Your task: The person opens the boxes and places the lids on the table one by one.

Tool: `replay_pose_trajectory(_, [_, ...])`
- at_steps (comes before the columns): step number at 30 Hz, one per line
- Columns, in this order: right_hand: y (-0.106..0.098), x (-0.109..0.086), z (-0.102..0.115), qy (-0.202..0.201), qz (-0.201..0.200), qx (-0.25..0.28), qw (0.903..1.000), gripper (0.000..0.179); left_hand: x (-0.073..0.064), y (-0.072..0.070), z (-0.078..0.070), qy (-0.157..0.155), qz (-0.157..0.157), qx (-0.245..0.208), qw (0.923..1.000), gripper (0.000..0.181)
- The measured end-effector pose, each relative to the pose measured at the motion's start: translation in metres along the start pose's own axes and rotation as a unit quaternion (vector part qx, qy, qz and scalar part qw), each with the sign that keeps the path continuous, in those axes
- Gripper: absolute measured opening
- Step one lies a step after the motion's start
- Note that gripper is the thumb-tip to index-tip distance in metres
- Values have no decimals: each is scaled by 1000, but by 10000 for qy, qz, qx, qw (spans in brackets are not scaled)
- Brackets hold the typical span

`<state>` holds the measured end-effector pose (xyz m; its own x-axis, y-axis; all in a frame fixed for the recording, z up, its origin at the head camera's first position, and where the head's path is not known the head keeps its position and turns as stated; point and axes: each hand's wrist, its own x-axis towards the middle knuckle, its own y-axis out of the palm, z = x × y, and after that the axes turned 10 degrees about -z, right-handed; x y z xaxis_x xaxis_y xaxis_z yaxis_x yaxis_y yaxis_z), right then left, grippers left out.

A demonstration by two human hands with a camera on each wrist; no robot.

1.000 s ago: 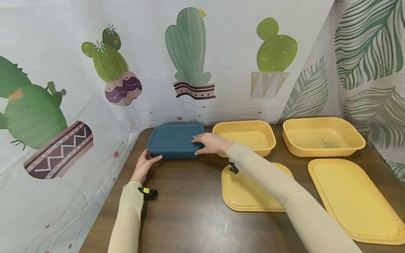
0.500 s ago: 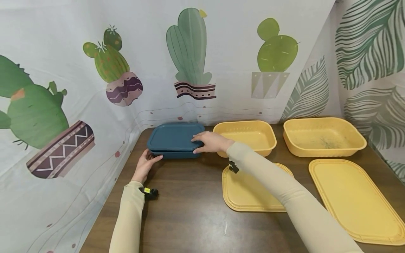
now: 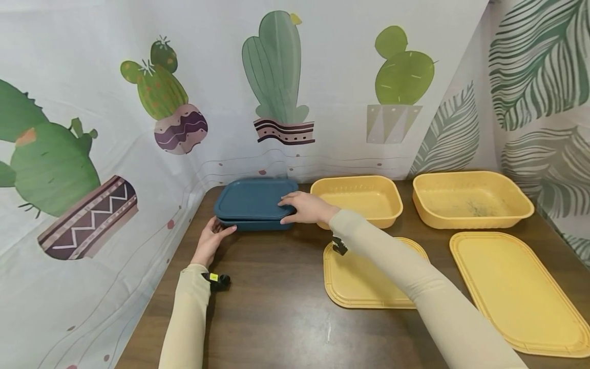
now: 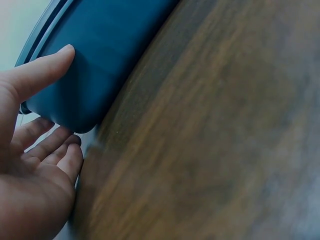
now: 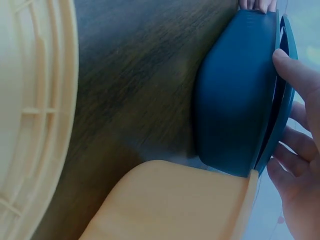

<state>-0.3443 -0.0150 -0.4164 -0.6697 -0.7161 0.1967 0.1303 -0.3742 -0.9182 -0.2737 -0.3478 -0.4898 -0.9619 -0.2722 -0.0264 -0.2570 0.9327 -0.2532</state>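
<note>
A blue rectangular container (image 3: 260, 225) stands at the back left of the table, its matching blue lid (image 3: 249, 199) on top. Along the front and right a dark gap shows between lid and rim. My left hand (image 3: 210, 243) holds the container's front left corner; in the left wrist view the thumb (image 4: 57, 62) lies on its front wall, the other fingers round the corner. At the right end my right hand (image 3: 312, 208) grips the lid, with the thumb (image 5: 287, 65) at its edge and the other fingers over it.
Two yellow containers (image 3: 355, 223) (image 3: 470, 221) without lids stand right of the blue one, the farther with dark marks inside. Two yellow lids (image 3: 364, 287) (image 3: 521, 292) lie before them, the nearer partly under my right forearm. A patterned cloth (image 3: 336, 77) hangs behind the table.
The blue lid's front edge has risen slightly off the container, and a gap has opened beneath it. Both hands have stayed nearly where they were.
</note>
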Motion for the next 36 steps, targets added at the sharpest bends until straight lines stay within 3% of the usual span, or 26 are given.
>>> replay_pose_trajectory(19, [-4, 3, -3, 64, -75, 157, 9998, 63, 4, -1, -2, 70, 42, -81, 9999, 90])
replay_pose_trajectory(36, [-9, 7, -6, 152, 84, -62, 9998, 50, 0, 0, 1, 7, 8, -94, 10000, 87])
